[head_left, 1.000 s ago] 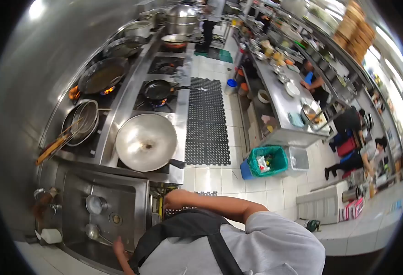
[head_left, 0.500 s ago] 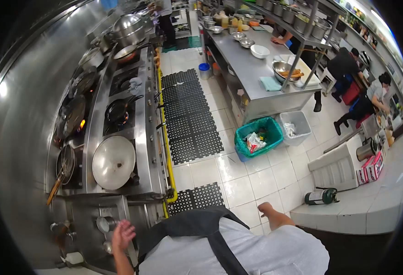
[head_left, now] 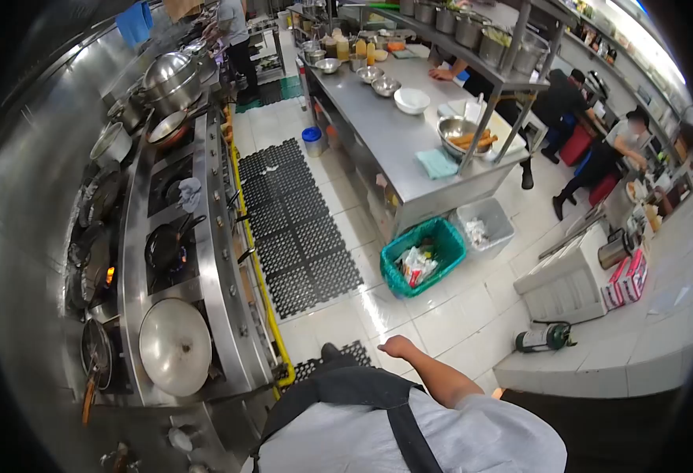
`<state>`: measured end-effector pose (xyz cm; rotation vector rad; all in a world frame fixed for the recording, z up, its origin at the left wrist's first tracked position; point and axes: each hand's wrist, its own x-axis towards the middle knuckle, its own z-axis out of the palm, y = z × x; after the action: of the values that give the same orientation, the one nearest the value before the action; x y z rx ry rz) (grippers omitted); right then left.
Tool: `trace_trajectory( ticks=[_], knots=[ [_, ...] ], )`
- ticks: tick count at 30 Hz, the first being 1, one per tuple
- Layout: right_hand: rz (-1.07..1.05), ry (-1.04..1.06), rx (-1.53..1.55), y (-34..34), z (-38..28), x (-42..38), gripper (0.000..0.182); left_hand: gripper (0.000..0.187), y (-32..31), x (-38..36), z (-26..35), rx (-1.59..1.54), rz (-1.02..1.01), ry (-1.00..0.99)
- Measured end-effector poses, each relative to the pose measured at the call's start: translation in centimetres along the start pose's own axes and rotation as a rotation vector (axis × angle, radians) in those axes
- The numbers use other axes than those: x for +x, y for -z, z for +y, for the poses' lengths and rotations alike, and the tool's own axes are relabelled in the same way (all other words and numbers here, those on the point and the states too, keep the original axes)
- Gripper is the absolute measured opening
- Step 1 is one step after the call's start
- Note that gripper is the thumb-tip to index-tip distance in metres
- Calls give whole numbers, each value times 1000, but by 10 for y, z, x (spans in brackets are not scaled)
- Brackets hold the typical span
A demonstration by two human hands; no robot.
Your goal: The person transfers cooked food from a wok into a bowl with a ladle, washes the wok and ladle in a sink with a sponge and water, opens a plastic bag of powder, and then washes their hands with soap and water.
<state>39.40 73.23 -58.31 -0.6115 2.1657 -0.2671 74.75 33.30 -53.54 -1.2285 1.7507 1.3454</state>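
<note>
My right hand (head_left: 397, 345) is out in front of my body, above the white tiled floor and beside the black rubber mat (head_left: 303, 225). Its fingers look curled, and nothing shows in them. My left hand is out of view. To my left stands the stove (head_left: 240, 323), with a large pale wok (head_left: 176, 347) on its nearest front burner. Behind that wok, a dark frying pan (head_left: 165, 247) rests over a flame. A wok with a wooden handle (head_left: 88, 400) lies at the near left.
A green-lined bin (head_left: 433, 264) and a grey bin (head_left: 490, 225) stand at the end of the steel counter (head_left: 346, 118). A yellow pipe (head_left: 261, 276) runs along the stove front. A gas bottle (head_left: 542, 337) lies on a tiled ledge at right. Other people work further back.
My view has shifted forward, with the stove and counter now lower and further left. My right hand has swung forward and leftward. My left hand has dropped out of sight.
</note>
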Motion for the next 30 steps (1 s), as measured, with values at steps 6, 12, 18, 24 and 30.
trace_trajectory(
  ticks=[6,12,18,24,30],
  knots=[
    [308,-249,277,81,63,13,62,35,2,101,129,53,-28,-197],
    [844,-203,458,283,37,9,65,33,10,106,293,-366,-15,-365],
    [1213,-166,211,475,45,87,63,28,38,220,225,-300,-33,-338],
    [1258,-580,18,572,91,209,39,30,88,181,284,-99,62,79],
    [1340,-181,53,629,53,295,29,33,111,154,344,-16,91,132]
  ],
)
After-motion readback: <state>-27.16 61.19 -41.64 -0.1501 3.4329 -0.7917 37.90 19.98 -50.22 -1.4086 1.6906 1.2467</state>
